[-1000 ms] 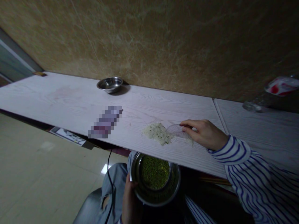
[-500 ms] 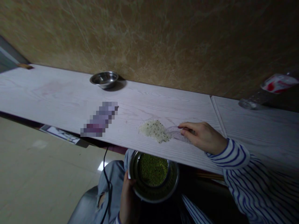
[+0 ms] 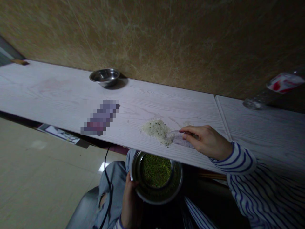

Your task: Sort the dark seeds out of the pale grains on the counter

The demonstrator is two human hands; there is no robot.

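My left hand (image 3: 130,203) grips the rim of a steel bowl (image 3: 177,186) full of green beans (image 3: 155,170), held below the table's near edge over my lap. My right hand (image 3: 207,141) pinches a clear plastic protractor-like scraper (image 3: 178,138) flat on the pale wooden table (image 3: 59,95). Its edge touches a small heap of white rice (image 3: 156,129) speckled with dark grains, just left of my fingers.
An empty steel bowl (image 3: 104,76) stands at the back by the marbled wall. A blurred flat object (image 3: 100,117) lies left of the rice. A plastic bottle with a red label (image 3: 274,89) lies at the far right. A cable (image 3: 107,178) hangs by my knee.
My right hand has slid the scraper leftward against the rice, pushing the heap tighter toward the near edge. The bowl of beans stays under the edge.
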